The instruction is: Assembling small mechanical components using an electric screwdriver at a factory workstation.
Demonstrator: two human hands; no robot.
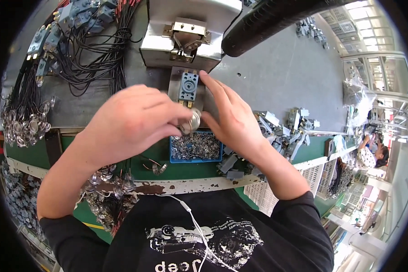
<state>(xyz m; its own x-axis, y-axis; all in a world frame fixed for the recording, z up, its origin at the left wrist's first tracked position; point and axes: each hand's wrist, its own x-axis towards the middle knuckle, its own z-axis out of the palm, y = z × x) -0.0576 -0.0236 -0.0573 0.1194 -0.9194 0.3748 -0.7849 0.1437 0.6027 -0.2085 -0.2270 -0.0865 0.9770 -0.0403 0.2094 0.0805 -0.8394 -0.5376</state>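
My left hand (133,115) pinches a shiny round metal part (194,121) between thumb and fingertips, just in front of a blue-grey switch block (188,86). The block lies flat on a small metal plate (173,85) and has a round ring in its face and brass terminals at its ends. With fingers stretched out, my right hand (235,118) rests open along the block's right side. Its thumb comes close to the metal part; whether they touch, I cannot tell. Below both hands sits a blue tray (196,161) of small metal pieces.
A metal press fixture (188,38) stands behind the block, beside a thick black tube (276,25). Black-wired switches (88,50) and round metal ends (29,127) crowd the left. Grey blocks (276,131) lie to the right. Another person (371,154) sits at the far right.
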